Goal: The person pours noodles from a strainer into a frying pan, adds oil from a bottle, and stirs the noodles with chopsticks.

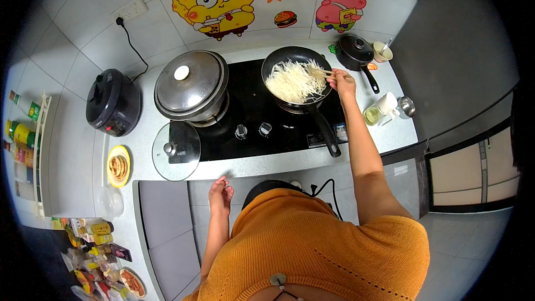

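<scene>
My right hand (344, 84) grips a pair of wooden chopsticks (322, 73) over the right side of a black frying pan (288, 54). Their tips reach into a heap of pale, thin shreds (294, 81), perhaps potato or bean sprouts. The pan rests on the right burner of a black glass gas hob (250, 104), its handle (325, 131) pointing towards me. Below the counter's front edge, my left hand (221, 196) hangs free with loosely curled fingers and holds nothing. Nearest to it lies a glass lid (177, 163) with a metal knob, slightly over the counter edge.
A large lidded metal pot (190, 88) covers the left burner. Further left are a black electric cooker (113, 102) and a yellow-rimmed plate (118, 166) of flatbreads. At right stand a small lidded pan (355, 52), a bowl (382, 52), an oil bottle (379, 108) and a jar (405, 107).
</scene>
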{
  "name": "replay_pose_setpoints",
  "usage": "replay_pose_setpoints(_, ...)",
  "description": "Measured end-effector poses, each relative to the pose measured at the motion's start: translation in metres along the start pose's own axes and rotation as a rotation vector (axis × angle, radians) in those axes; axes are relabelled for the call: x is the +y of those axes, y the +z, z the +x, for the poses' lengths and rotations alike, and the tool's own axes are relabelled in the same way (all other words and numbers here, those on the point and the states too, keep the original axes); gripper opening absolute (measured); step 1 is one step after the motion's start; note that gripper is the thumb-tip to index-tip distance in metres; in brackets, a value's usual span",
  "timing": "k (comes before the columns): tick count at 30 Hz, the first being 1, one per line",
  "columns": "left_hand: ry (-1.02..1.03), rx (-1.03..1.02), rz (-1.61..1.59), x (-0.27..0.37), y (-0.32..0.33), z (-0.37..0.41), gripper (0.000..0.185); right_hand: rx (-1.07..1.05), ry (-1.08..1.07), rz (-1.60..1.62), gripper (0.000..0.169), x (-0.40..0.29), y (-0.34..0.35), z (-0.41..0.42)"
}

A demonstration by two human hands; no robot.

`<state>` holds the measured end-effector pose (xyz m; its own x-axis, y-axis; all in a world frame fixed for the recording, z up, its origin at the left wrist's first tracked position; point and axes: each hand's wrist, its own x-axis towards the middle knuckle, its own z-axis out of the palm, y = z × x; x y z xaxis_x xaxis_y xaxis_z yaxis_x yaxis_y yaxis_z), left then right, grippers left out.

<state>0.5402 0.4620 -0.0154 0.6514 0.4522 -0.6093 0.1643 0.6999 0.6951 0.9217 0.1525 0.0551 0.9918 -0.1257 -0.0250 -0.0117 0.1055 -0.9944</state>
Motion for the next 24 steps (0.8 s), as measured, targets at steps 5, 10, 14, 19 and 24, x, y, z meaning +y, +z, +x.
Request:
replay_pose_setpoints(5, -0.005, 0.009, -0.002, 0.001, 0.000, -0.002, 0.016, 0.048, -0.065, -0.009, 0.022, -0.009, -0.009, -0.001)
replay_pose_setpoints(10, -0.010, 0.016, 0.005, -0.001, 0.001, -0.001, 0.015, 0.080, -0.152, -0.247, 0.024, 0.009, -0.027, 0.012)
replay_pose_setpoints(14, -0.012, 0.003, 0.012, -0.003, -0.001, 0.001, 0.015, -0.072, -0.083, -0.106, 0.025, 0.003, -0.016, -0.002)
replay_pose_setpoints(19, -0.016, 0.010, 0.023, 0.000, 0.001, -0.002, 0.015, 0.032, -0.217, -0.229, 0.025, 0.002, -0.022, 0.009)
replay_pose_setpoints(24, -0.021, 0.021, 0.038, 0.000, 0.004, -0.004, 0.015, -0.077, -0.139, -0.161, 0.025, 0.007, -0.001, 0.013)
